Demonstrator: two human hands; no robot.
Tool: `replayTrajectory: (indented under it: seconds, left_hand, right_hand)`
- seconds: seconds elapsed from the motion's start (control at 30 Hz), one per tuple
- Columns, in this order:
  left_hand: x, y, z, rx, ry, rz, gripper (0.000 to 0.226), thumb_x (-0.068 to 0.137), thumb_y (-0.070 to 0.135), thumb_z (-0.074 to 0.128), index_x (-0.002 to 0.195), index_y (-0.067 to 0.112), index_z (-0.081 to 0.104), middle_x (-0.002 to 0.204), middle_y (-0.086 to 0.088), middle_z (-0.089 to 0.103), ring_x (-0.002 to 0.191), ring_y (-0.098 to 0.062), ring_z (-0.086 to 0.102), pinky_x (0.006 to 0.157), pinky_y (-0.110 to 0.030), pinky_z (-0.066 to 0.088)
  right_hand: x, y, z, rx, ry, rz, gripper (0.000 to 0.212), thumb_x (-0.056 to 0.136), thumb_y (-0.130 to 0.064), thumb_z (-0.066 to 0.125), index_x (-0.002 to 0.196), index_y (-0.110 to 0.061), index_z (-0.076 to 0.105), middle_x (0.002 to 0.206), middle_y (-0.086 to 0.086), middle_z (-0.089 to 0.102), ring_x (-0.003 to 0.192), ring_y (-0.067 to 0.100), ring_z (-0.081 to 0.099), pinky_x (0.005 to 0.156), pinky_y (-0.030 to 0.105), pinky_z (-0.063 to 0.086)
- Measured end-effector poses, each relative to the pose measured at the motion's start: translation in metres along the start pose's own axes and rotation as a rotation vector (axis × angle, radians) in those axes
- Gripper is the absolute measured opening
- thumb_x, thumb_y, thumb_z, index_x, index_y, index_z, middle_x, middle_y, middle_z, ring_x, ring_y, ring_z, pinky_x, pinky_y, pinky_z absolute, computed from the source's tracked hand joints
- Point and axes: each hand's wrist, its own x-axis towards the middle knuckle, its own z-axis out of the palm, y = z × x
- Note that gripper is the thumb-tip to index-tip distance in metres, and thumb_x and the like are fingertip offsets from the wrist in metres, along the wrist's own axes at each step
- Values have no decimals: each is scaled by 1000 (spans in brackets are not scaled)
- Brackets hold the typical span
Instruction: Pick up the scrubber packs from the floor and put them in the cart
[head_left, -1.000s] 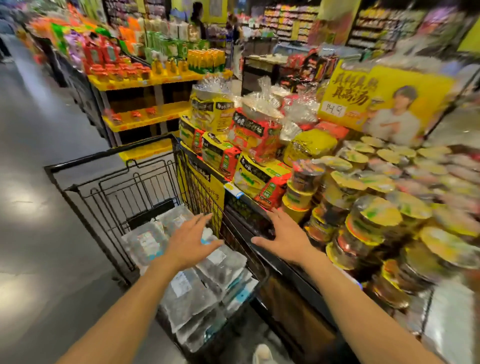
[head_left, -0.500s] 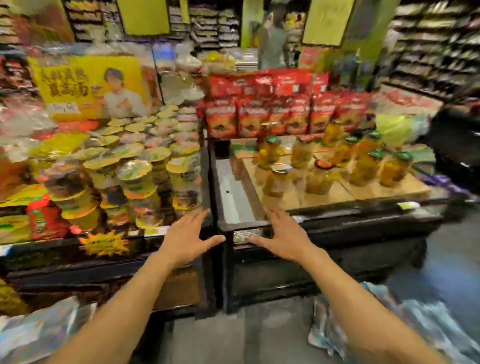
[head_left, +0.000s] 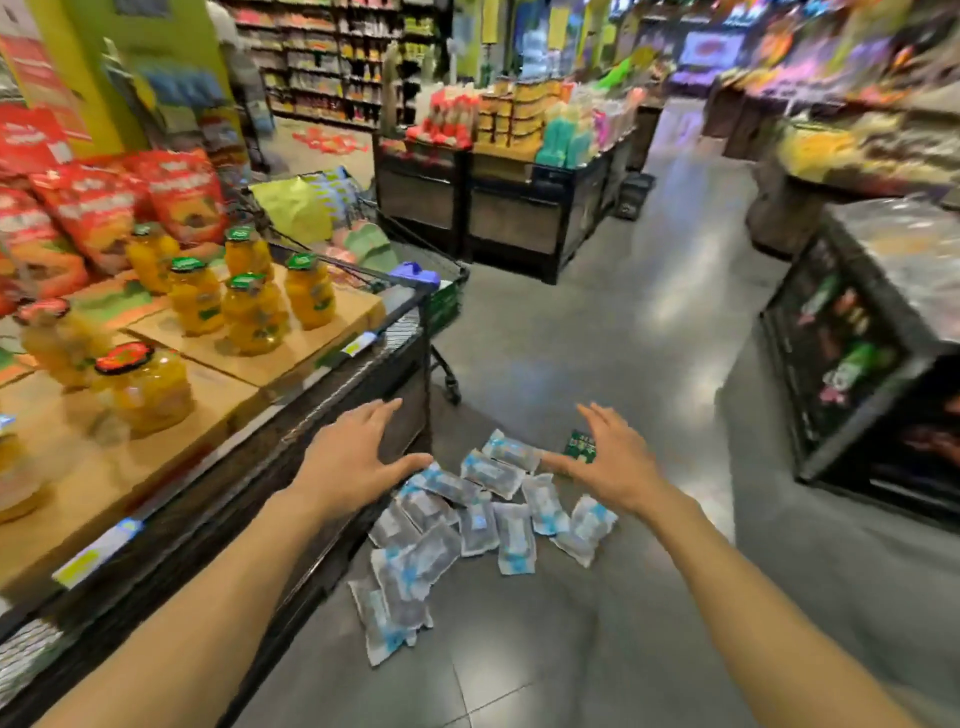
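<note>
Floor (head_left: 597, 322) — grey tile, scrubber packs (head_left: 467, 525) beside display stand (head_left: 332, 395)

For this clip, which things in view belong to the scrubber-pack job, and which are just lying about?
Belongs to the job:
- scrubber packs, scattered on the floor
- left hand and right hand, both open and empty

Just lying about:
- small green packet beside the packs
- jars of yellow fruit on the display
- red snack bags
- another cart with goods
</note>
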Motion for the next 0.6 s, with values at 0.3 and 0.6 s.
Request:
replayTrajectory:
  seconds: [0.3, 0.6]
  left_hand:
    - [149, 71, 62, 2, -95, 291, 122, 67, 100, 21, 160, 21, 29, 161, -6, 40, 148, -25, 39, 116, -42, 38]
    - [298, 117, 89, -110, -168, 432, 131, 59, 106, 7, 160, 25, 27, 161, -3, 41, 147, -24, 40, 116, -46, 39]
  right_hand:
    - [13, 111, -35, 25, 96, 360, 101, 88, -70, 62, 164, -17, 23, 171, 4, 21, 157, 22, 20, 124, 36, 19]
    - [104, 136, -52, 157, 197, 528, 102, 84, -74, 63, 163, -22, 25, 171, 1, 22, 157, 22, 23, 126, 44, 25]
